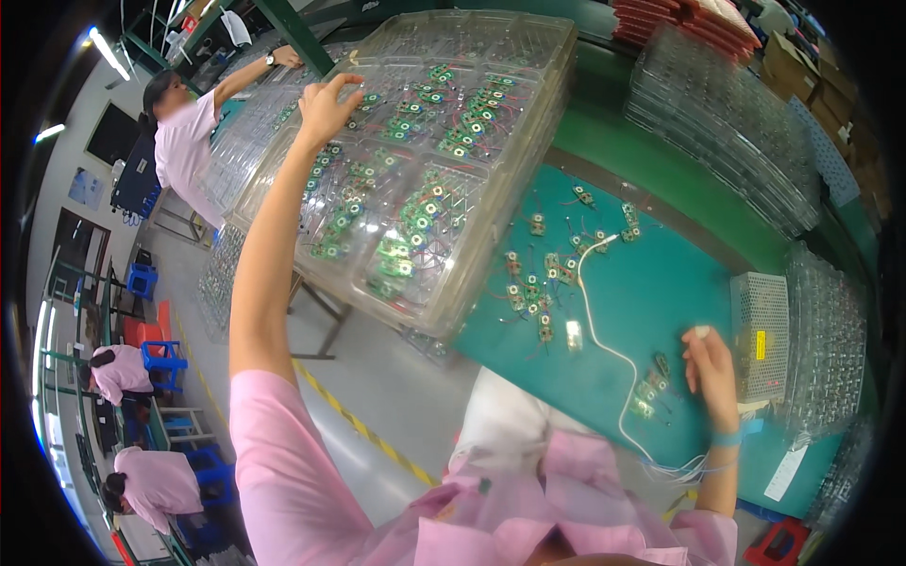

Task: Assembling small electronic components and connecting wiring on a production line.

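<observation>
My left hand (pixel 326 111) reaches over the far left part of a clear plastic tray (pixel 326 271), its thumb and forefinger apart, with no held thing visible. Small green circuit boards (pixel 415 241) with thin wires lie in rows in the tray's compartments. On the right, my right hand (pixel 713 373) hovers above the teal mat (pixel 604 377), fingers loosely bent and apart, with a pale cover on one fingertip. A few loose circuit boards (pixel 651 389) lie just left of it. A blue band (pixel 727 439) circles my right wrist.
More loose boards (pixel 531 292) and a white cable (pixel 596 321) lie on the mat. A perforated metal box (pixel 760 330) and stacked clear trays (pixel 722 132) stand to the right. A co-worker in pink (pixel 184 151) reaches over other trays at the far left.
</observation>
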A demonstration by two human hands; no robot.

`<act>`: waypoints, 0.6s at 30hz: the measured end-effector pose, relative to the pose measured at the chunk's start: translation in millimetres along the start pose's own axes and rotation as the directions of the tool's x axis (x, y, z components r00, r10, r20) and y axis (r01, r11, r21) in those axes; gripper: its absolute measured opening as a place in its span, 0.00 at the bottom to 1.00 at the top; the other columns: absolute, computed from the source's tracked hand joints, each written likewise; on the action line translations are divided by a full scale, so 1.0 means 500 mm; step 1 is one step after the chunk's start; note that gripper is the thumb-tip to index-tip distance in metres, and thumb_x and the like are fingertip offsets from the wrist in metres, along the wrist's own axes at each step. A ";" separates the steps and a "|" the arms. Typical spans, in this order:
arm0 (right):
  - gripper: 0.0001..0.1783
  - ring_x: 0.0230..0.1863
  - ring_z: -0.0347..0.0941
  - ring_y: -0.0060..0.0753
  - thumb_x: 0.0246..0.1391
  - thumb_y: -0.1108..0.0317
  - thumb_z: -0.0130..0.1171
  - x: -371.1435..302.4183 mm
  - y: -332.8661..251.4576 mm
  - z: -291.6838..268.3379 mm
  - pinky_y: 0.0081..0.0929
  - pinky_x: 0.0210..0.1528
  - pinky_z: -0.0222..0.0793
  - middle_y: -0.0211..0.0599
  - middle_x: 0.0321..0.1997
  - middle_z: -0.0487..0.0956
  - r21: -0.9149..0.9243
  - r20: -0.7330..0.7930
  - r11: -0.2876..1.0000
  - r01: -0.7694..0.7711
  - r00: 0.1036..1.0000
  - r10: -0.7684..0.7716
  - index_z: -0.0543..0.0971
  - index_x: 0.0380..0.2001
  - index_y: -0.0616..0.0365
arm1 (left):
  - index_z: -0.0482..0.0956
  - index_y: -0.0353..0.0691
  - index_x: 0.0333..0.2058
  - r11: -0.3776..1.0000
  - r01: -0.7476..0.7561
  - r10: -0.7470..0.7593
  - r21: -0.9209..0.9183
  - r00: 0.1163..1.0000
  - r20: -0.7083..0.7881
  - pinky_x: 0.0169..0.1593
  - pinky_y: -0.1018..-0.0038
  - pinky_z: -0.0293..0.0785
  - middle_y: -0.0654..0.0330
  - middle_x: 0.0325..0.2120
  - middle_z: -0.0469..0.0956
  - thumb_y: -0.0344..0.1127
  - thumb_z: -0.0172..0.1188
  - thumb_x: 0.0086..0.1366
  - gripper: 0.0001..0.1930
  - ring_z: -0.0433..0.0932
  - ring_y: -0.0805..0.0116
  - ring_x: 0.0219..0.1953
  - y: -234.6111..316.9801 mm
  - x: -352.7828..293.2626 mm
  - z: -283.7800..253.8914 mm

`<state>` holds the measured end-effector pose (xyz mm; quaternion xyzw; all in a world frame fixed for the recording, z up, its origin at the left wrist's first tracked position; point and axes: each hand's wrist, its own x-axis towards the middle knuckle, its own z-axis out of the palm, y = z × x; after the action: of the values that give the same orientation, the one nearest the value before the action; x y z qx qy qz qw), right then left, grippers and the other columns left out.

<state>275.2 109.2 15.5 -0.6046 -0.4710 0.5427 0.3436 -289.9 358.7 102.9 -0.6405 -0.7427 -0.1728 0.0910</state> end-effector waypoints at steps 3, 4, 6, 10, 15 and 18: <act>0.09 0.16 0.59 0.11 0.63 0.66 0.44 0.003 0.006 0.000 0.09 0.14 0.55 0.26 0.24 0.68 -0.030 0.021 1.000 0.005 1.000 -0.004 0.72 0.38 0.58 | 0.76 0.58 0.48 0.957 -0.259 0.263 0.133 0.965 -0.017 0.50 0.62 0.59 0.60 0.37 0.77 0.45 0.53 0.61 0.15 0.70 0.63 0.44 -0.029 -0.002 0.027; 0.09 0.16 0.59 0.11 0.62 0.66 0.44 0.000 0.006 0.001 0.09 0.14 0.55 0.26 0.24 0.68 -0.039 0.030 0.999 0.008 1.000 -0.007 0.72 0.38 0.58 | 0.75 0.58 0.48 0.923 -0.339 0.347 0.180 0.938 -0.015 0.50 0.60 0.59 0.60 0.38 0.77 0.45 0.53 0.62 0.16 0.70 0.62 0.45 -0.043 0.000 0.028; 0.08 0.17 0.59 0.12 0.62 0.67 0.45 -0.009 0.005 0.002 0.10 0.15 0.56 0.26 0.24 0.68 -0.059 0.017 0.998 0.018 1.000 -0.017 0.72 0.38 0.58 | 0.75 0.58 0.49 0.937 -0.314 0.309 0.152 0.950 0.053 0.51 0.61 0.59 0.60 0.40 0.76 0.44 0.53 0.62 0.16 0.70 0.62 0.46 -0.033 -0.004 0.016; 0.07 0.20 0.60 0.14 0.62 0.68 0.45 -0.035 0.003 0.007 0.12 0.19 0.57 0.26 0.25 0.67 -0.120 0.002 0.992 0.045 0.999 -0.045 0.72 0.38 0.58 | 0.74 0.56 0.51 0.973 -0.210 0.178 0.098 0.947 0.267 0.52 0.64 0.61 0.60 0.43 0.76 0.43 0.51 0.64 0.16 0.70 0.62 0.47 -0.019 -0.031 -0.020; 0.06 0.25 0.60 0.17 0.60 0.70 0.47 -0.088 0.006 0.026 0.16 0.28 0.59 0.26 0.27 0.68 -0.326 -0.102 0.916 0.232 0.955 -0.278 0.71 0.39 0.57 | 0.73 0.51 0.52 0.932 -0.265 0.305 -0.246 0.942 0.142 0.54 0.71 0.61 0.62 0.47 0.75 0.40 0.49 0.66 0.17 0.70 0.64 0.49 -0.043 -0.090 -0.063; 0.09 0.29 0.65 0.25 0.58 0.71 0.49 -0.090 0.004 0.040 0.22 0.33 0.63 0.30 0.31 0.73 -0.529 -0.106 0.802 0.277 0.916 -0.386 0.71 0.43 0.57 | 0.75 0.42 0.49 0.820 -0.235 0.292 -0.521 0.956 0.029 0.55 0.70 0.64 0.58 0.48 0.74 0.36 0.49 0.65 0.15 0.68 0.60 0.55 0.027 -0.138 -0.097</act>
<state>257.3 64.2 25.0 -0.6341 -0.6563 0.2654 0.3110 -269.8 279.0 124.8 -0.7464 -0.5778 -0.3147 -0.0998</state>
